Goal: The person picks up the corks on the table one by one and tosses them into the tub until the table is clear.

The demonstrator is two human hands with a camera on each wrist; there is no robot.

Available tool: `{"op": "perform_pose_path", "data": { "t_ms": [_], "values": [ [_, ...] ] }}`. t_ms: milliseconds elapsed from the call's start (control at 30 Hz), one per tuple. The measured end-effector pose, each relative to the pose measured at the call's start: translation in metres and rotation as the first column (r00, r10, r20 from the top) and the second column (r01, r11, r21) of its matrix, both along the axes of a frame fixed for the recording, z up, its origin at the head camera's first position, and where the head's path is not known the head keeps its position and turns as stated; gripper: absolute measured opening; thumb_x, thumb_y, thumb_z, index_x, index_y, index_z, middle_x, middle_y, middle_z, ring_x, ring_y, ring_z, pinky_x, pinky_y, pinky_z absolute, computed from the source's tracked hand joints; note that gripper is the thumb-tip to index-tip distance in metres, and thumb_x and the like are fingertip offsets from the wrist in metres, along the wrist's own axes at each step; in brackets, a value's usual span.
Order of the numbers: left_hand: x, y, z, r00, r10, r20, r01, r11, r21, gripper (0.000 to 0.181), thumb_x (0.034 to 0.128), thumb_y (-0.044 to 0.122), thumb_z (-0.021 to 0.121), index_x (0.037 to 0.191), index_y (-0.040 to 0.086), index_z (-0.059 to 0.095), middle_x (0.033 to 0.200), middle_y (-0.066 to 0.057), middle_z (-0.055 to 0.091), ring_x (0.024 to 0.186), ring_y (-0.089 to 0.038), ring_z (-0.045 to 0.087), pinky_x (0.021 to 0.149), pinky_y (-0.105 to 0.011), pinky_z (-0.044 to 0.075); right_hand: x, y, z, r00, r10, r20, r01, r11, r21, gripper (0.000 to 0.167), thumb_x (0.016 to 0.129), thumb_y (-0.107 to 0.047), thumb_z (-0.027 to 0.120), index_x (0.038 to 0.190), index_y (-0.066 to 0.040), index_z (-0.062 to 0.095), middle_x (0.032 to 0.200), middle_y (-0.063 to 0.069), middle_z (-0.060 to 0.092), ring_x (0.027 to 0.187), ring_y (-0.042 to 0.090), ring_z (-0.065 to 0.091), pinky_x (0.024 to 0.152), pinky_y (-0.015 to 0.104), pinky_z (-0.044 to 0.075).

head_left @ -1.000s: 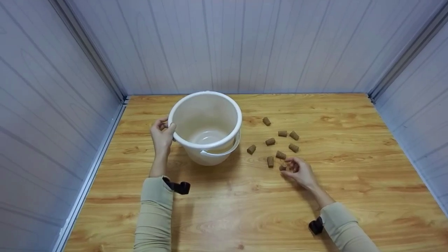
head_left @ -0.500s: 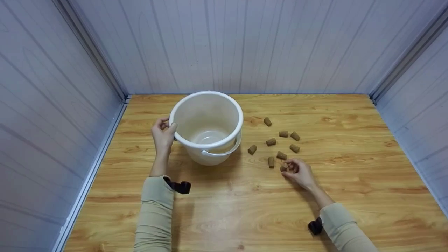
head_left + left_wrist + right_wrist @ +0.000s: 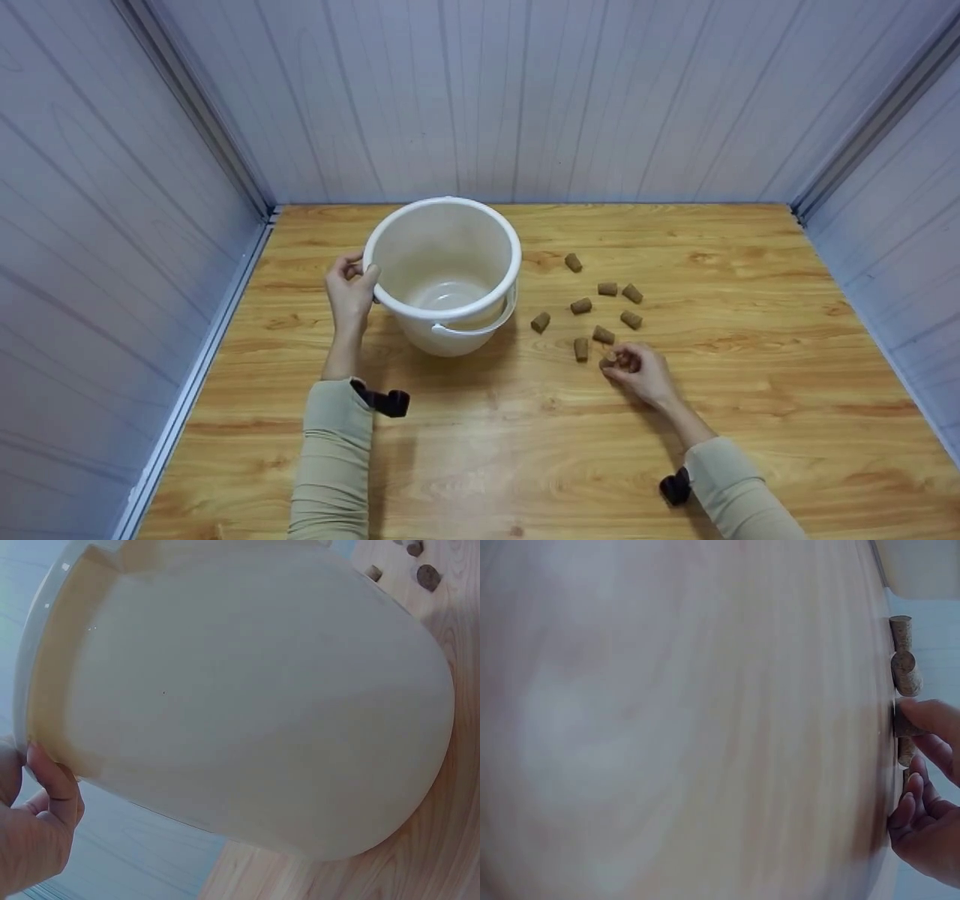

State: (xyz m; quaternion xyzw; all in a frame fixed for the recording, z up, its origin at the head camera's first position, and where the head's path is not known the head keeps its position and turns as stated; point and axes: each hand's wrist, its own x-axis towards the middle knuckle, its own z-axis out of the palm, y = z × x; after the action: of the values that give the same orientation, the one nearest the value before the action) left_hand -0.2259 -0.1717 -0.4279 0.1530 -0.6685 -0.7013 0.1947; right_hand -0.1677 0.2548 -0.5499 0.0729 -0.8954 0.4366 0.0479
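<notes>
Head view: my right grip (image 3: 645, 373) pinches one cork (image 3: 606, 363) at the tabletop (image 3: 480, 465), long axis unclear; the white bucket (image 3: 420, 330) stands left of the cork, rim (image 3: 516, 255) held in my left grip (image 3: 349, 298)

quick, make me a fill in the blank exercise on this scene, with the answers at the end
1. The left hand grips the white bucket by its ____.
2. A cork is pinched by the ____ fingers of the person's other hand, counting the thumb as one, so it is not held by the left.
3. Besides it, the head view shows ____ loose corks on the table.
4. There, the bucket is to the ____ of the corks.

Missing words: rim; right; eight; left.
</notes>
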Motion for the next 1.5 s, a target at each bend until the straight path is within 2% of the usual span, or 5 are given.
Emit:
{"op": "perform_pose_path", "data": {
  "t_ms": [467,733,1033,1267,1500],
  "values": [
    [0.001,0.000,0.000,1.000,-0.009,0.025,0.009,1.000,0.004,0.031,0.0799,-0.008,0.052,0.110,-0.012,0.059,0.081,-0.012,0.055,0.046,-0.005,0.050,0.036,-0.011,0.040,0.002,-0.005,0.011,1.000,0.005,0.023,-0.004,0.999,-0.046,0.023,0.076,0.003,0.078,0.095,0.006,0.065,0.079,0.006,0.060,0.068,0.014,0.052,0.059,0.020,0.043],
    [0.000,0.001,-0.001,1.000,0.006,0.031,-0.006,1.000,-0.006,0.031,0.0795,-0.008,0.052,0.109,-0.012,0.059,0.080,-0.012,0.054,0.046,-0.004,0.049,0.036,-0.011,0.040,0.002,-0.010,0.024,0.998,0.019,-0.058,-0.022,0.998,-0.053,0.019,0.075,0.003,0.078,0.089,0.003,0.065,0.076,0.002,0.056,0.065,0.010,0.047,0.058,0.021,0.040],
    [0.000,0.002,-0.001,1.000,0.006,0.012,-0.006,1.000,-0.004,0.028,0.0800,-0.009,0.053,0.107,-0.012,0.060,0.075,-0.006,0.052,0.046,-0.004,0.048,0.036,-0.012,0.039,0.006,-0.024,0.047,0.999,0.039,-0.034,-0.041,0.996,-0.083,0.019,0.076,0.003,0.078,0.090,0.002,0.066,0.079,0.003,0.055,0.067,0.014,0.046,0.059,0.020,0.038],
    [0.001,0.003,-0.001,1.000,0.003,0.018,-0.003,1.000,0.000,0.028,0.0802,-0.009,0.053,0.108,-0.011,0.060,0.076,-0.007,0.052,0.046,-0.004,0.048,0.036,-0.011,0.039,0.004,-0.036,0.065,0.995,0.074,-0.071,-0.079,0.994,-0.078,0.019,0.076,0.002,0.078,0.091,0.002,0.066,0.079,0.003,0.056,0.068,0.013,0.048,0.058,0.020,0.039],
    [0.001,0.001,-0.001,1.000,0.007,0.005,-0.007,1.000,-0.011,0.030,0.0793,-0.009,0.054,0.109,-0.013,0.060,0.075,-0.007,0.052,0.046,-0.004,0.048,0.035,-0.012,0.039,0.002,-0.047,0.085,0.985,0.128,-0.116,-0.140,0.985,-0.105,0.019,0.075,0.004,0.079,0.090,0.003,0.066,0.077,0.010,0.056,0.066,0.019,0.049,0.056,0.019,0.038]
  ]
}}
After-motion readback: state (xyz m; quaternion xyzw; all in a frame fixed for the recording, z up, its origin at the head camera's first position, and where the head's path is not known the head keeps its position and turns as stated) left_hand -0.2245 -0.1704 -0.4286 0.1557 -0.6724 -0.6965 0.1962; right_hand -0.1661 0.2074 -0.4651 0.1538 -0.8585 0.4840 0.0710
